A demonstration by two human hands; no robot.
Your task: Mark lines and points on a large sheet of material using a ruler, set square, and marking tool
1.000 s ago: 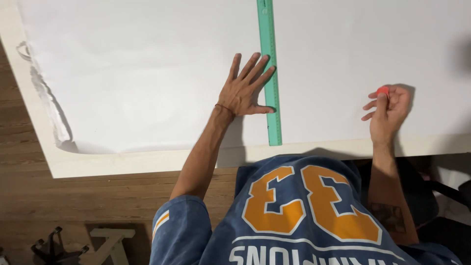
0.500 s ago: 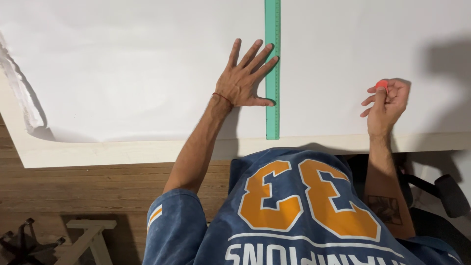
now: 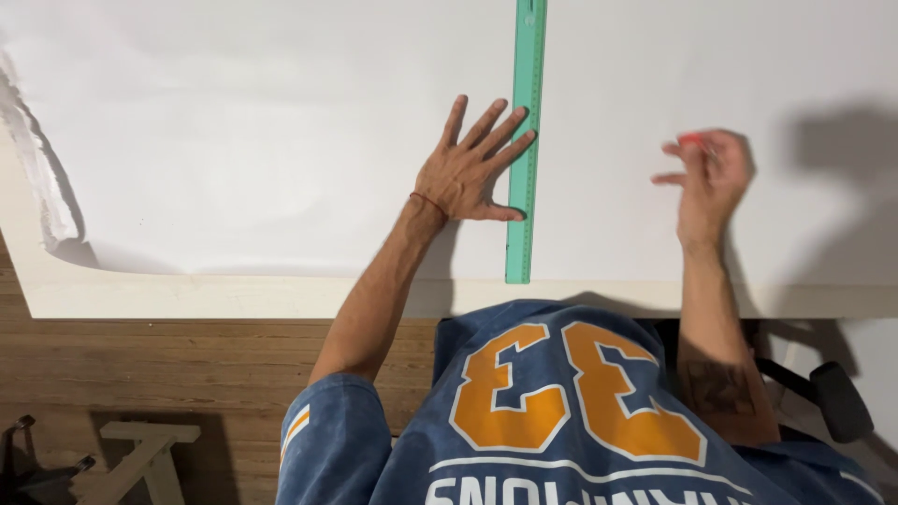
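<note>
Left hand (image 3: 465, 173) lies flat on the big white paper sheet (image 3: 262, 140), fingers spread wide, palm down — the fingertips and the thumb press against the left edge of the long green ruler (image 3: 526, 140). That ruler runs straight up and down the sheet, its near end sitting just short of the sheet's front edge, its far end running out of the top of the view. Over on the other side of the ruler, well apart from it, the right hand (image 3: 708, 178) hovers above the paper, slightly blurred, fingers curled and pinched around a small red object (image 3: 692, 140) — too small and smeared to say what kind of thing it is. A thin red cord (image 3: 428, 201) circles the left wrist. The paper covers a pale tabletop (image 3: 187, 297), whose bare front strip shows below the sheet; the sheet's left edge (image 3: 37, 178) curls and crumples upward. Below the table there is wooden floor (image 3: 187, 374), a light wooden stool (image 3: 145, 449) at bottom left, and the person's blue jersey (image 3: 561, 421) with orange numerals fills the lower middle.
</note>
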